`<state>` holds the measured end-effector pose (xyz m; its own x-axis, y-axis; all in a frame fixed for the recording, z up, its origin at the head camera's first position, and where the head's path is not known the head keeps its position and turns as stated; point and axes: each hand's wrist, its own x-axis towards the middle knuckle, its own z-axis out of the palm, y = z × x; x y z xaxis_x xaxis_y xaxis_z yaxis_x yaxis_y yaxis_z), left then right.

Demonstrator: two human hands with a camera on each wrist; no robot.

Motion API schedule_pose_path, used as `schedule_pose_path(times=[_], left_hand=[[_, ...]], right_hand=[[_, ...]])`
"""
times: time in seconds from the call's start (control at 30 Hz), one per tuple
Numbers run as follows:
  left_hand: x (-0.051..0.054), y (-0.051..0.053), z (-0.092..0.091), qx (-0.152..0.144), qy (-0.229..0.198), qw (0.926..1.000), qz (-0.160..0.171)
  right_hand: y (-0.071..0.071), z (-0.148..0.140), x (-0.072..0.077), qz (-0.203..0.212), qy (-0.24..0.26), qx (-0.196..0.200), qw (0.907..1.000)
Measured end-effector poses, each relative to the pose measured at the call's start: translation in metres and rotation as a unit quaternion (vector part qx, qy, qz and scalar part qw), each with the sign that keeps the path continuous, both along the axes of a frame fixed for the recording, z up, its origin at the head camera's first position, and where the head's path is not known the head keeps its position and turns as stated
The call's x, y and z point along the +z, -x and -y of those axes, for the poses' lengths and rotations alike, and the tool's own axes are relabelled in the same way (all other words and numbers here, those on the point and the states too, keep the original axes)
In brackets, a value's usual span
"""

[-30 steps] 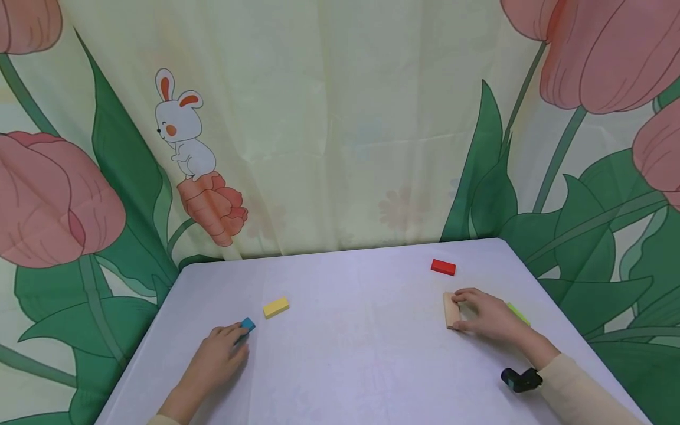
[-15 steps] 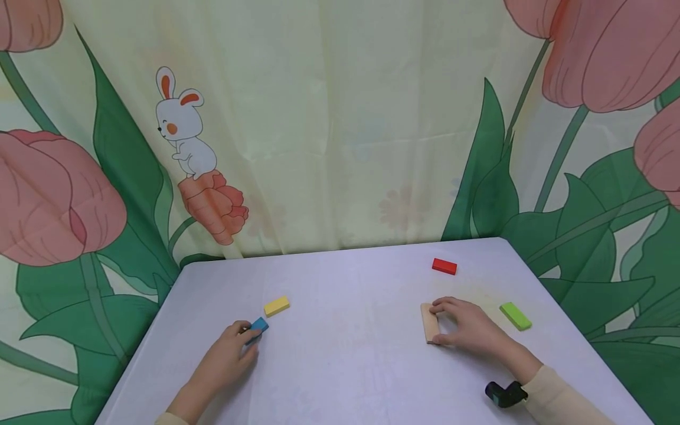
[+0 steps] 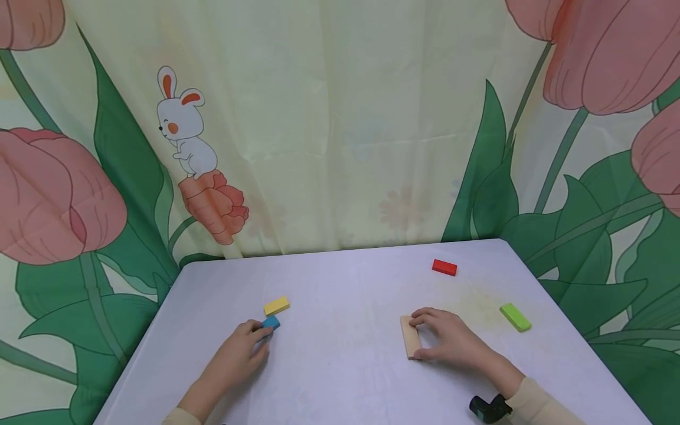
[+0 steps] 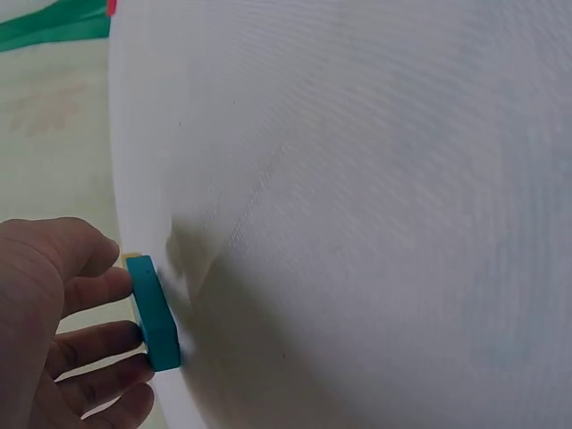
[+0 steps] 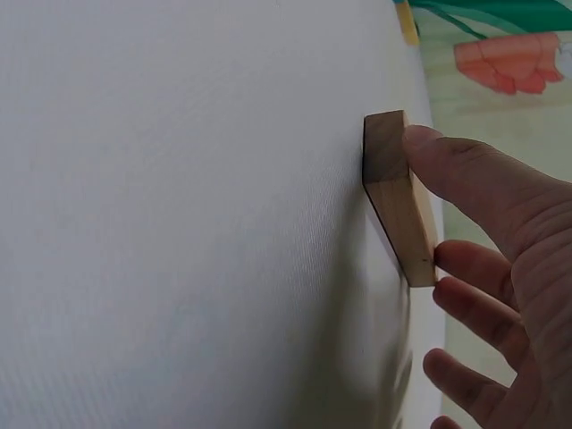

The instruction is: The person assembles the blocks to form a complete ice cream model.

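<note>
My left hand [image 3: 236, 357] touches a blue block [image 3: 271, 322] with its fingertips, just in front of a yellow block [image 3: 276, 306]. In the left wrist view its thumb stands apart from the blue block [image 4: 155, 313], and several fingertips rest along one side. My right hand [image 3: 457, 344] grips a plain wooden block [image 3: 409, 337] with thumb and fingers near its two ends. The right wrist view shows the thumb at one end of the wooden block [image 5: 399, 210] and fingertips at the other. Both blocks are low over the white table; contact with it cannot be told.
A red block [image 3: 444, 267] lies near the back edge of the table [image 3: 340, 378]. Towards the right edge is a green block [image 3: 515, 317]. A black device [image 3: 489, 408] is at the right wrist. A printed curtain [image 3: 329, 130] hangs behind the table.
My right hand has moved left and nearer with the wooden block, uncovering the green block. The left hand and blue block have shifted right, closer to the yellow block.
</note>
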<state>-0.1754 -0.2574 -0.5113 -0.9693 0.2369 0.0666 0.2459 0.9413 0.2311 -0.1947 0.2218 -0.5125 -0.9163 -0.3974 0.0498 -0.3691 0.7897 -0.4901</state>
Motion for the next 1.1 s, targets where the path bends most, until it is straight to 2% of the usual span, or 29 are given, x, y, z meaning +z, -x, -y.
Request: schedule_pose_path(times=[0.5,0.73,0.93,1.1], left_hand=[[0.005,-0.001,-0.015,-0.025,0.007,0.9997,0.003],[0.002,0.003,-0.018,-0.034,0.010,0.9993,-0.008],[0.001,0.009,-0.027,-0.029,0.004,0.9996,-0.006],[0.000,0.013,-0.036,-0.048,-0.001,0.9986,-0.023]], right_hand=[[-0.015,0.033,-0.005,0.014,0.013,0.023,0.9995],[-0.020,0.041,-0.006,0.006,0.013,0.026,0.9996],[-0.023,0.048,-0.004,0.005,0.008,0.029,0.9995],[-0.025,0.052,-0.006,-0.009,0.006,0.035,0.9993]])
